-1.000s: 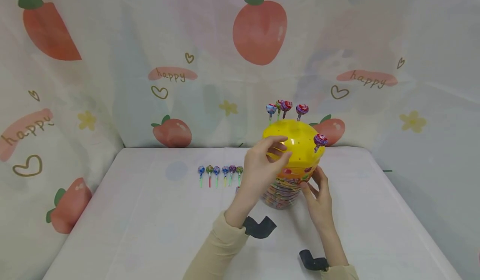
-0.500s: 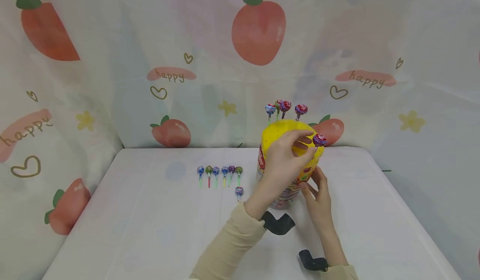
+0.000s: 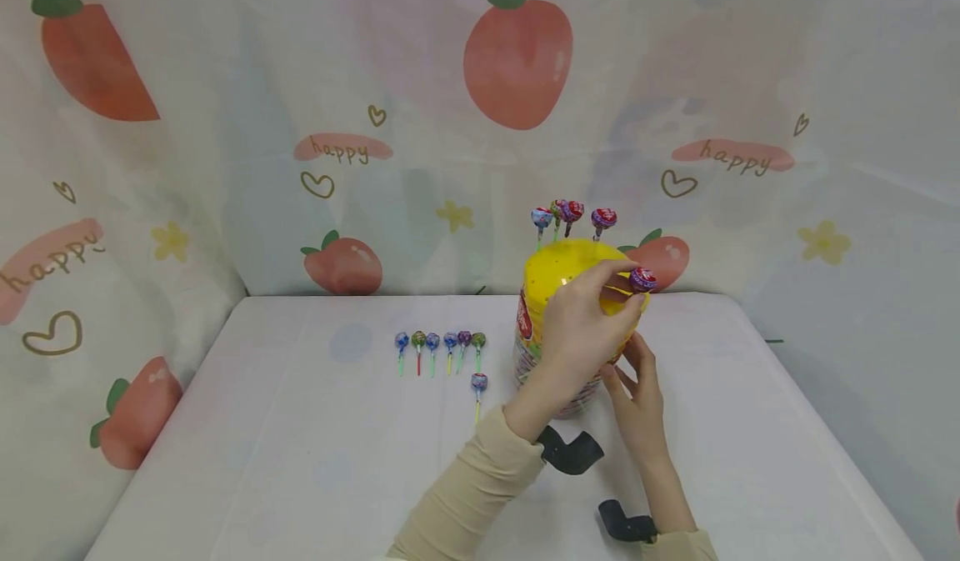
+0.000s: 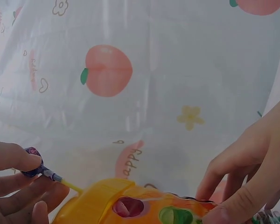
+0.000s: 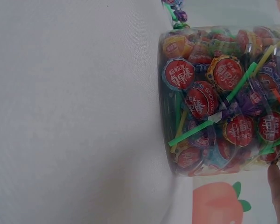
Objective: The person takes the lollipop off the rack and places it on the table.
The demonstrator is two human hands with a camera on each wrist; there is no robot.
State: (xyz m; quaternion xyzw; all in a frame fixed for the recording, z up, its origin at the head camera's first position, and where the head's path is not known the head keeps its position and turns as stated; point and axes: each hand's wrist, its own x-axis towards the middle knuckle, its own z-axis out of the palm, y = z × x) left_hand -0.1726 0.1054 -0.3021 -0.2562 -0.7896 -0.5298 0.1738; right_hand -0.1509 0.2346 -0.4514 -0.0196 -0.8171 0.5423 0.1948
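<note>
Left hand [image 3: 585, 319], moved right, pinches lollipop [image 3: 642, 279]; right hand [image 3: 640, 403] grips jar [image 5: 226, 102] near loose lollipops [image 3: 450, 340]

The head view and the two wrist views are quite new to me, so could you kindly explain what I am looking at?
Certainly. There is no machine here, only a person's two bare hands. The head view comes from a camera worn on the head, looking forward and down; each wrist view comes from a camera on that wrist.

The left hand pinches a purple-wrapped lollipop, and the left wrist view shows its stick reaching the yellow lid. The right hand holds the side of the jar, which the right wrist view shows full of lollipops.

Four standing lollipops rise from the lid. On the white table lie a row of six lollipops and a single lollipop nearer the person.
</note>
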